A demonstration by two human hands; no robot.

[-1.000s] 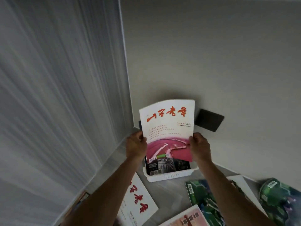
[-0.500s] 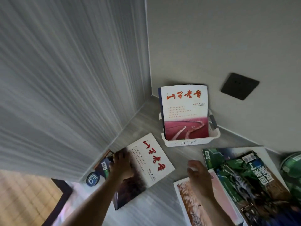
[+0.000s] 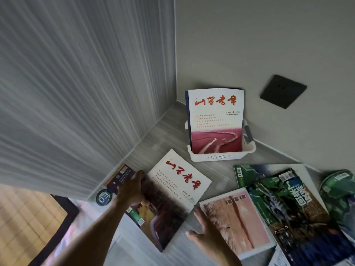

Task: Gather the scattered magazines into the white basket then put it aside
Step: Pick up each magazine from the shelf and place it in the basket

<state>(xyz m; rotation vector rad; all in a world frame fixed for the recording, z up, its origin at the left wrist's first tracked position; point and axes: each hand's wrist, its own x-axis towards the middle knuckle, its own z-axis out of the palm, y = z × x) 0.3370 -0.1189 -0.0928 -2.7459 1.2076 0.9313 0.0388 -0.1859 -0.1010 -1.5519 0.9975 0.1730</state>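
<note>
The white basket (image 3: 221, 157) stands on the floor in the wall corner. A white magazine with a red title (image 3: 215, 120) stands upright in it, with more behind. A second white magazine with a red title (image 3: 178, 189) lies flat in front of the basket. My left hand (image 3: 132, 189) grips its left edge, thumb on the cover. My right hand (image 3: 203, 227) is open with fingers spread at the magazine's lower right corner, beside a pink magazine (image 3: 240, 217). A green magazine (image 3: 288, 204) overlaps the pink one.
A dark booklet (image 3: 121, 175) and a round blue badge (image 3: 103, 196) lie by the left wall, beyond my left hand. Another green magazine (image 3: 338, 189) sits at the far right. A black wall plate (image 3: 283, 91) is above the basket. Walls close in on two sides.
Both hands let go of the magazine now standing in the basket and came down to the floor. My left hand took the flat magazine's edge; my right moved toward its corner.
</note>
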